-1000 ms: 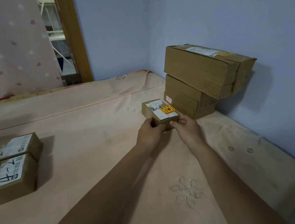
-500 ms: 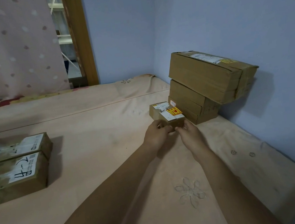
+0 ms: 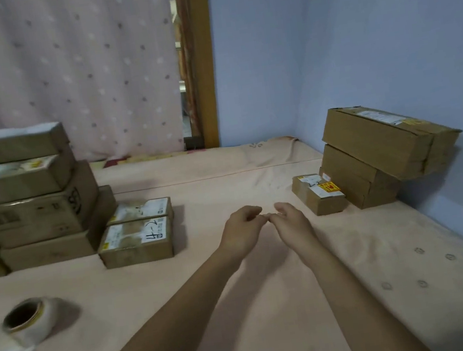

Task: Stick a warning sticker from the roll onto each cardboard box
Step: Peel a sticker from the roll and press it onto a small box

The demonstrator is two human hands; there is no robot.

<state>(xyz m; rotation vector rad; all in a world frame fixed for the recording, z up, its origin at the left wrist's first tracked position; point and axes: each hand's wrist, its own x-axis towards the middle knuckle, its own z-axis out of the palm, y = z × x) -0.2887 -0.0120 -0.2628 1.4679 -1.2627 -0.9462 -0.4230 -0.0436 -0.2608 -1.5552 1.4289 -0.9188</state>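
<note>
Head view – small brown cardboard box (image 3: 317,194) bears yellow-red warning sticker (image 3: 328,187).

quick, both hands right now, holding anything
Left hand: loosely curled, holding nothing.
Right hand: loosely curled, holding nothing; its fingertips meet the left hand's.

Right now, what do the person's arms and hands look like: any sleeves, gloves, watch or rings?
Both forearms are bare as far as the frame shows; no sleeve edge is in view. The left hand and the right hand wear no gloves. No watch, bracelet or ring shows on the sides facing the camera. No markings are visible.
</note>
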